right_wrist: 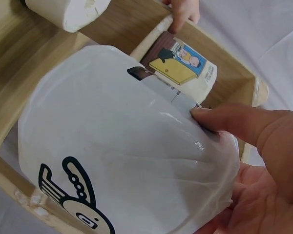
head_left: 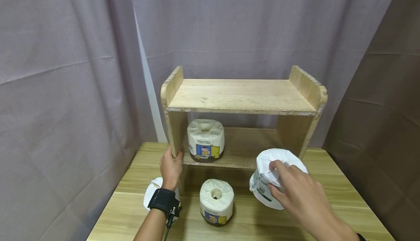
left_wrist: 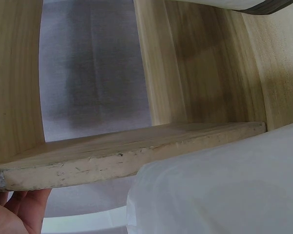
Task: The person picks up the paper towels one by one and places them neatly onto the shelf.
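Note:
My left hand grips the left side panel of a small wooden shelf. In the left wrist view, fingers show behind that panel's edge. With thumb and fingers my right hand pinches the top of a white-wrapped toilet paper roll, tilted before the shelf's right half. The right wrist view shows this roll's wrapper close up, with a dark printed drawing. Another toilet paper roll stands at the left of the shelf's middle board. Some fingertips of the right hand are hidden.
A third roll stands on the wooden table near the shelf's lower opening. Beside it, my left wrist partly covers one more white roll. Grey curtains hang behind and at the left; a brown cloth hangs at the right.

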The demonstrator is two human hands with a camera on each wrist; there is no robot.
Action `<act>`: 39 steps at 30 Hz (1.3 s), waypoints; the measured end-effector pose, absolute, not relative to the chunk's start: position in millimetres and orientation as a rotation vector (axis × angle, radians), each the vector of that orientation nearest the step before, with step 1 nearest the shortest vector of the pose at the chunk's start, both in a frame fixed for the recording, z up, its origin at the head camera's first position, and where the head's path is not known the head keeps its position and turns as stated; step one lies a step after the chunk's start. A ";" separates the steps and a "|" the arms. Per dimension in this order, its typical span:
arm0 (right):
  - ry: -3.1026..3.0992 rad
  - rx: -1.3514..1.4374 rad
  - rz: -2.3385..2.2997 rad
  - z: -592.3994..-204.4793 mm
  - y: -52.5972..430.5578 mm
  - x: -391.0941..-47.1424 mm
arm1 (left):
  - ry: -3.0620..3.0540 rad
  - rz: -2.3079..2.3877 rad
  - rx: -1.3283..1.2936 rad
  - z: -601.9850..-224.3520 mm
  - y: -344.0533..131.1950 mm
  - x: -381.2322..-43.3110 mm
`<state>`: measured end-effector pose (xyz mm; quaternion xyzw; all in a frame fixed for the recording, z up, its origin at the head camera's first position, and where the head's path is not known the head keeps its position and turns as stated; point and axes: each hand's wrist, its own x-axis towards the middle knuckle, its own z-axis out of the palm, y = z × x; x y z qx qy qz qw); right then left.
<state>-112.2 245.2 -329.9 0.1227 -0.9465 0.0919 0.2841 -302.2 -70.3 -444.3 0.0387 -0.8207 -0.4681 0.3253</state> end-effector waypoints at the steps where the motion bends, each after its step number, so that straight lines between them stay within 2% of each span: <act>1: -2.538 0.330 0.248 -328.0 245.6 -113.1 | -2.151 -1.229 0.100 -444.7 -70.3 -302.4; 18: -2.612 0.300 0.302 -284.9 251.0 -126.3 | -2.142 -1.241 0.106 -443.4 -70.4 -302.8; 39: -2.633 0.474 0.209 -281.7 265.7 -181.0 | -2.158 -1.227 0.113 -445.0 -70.7 -302.8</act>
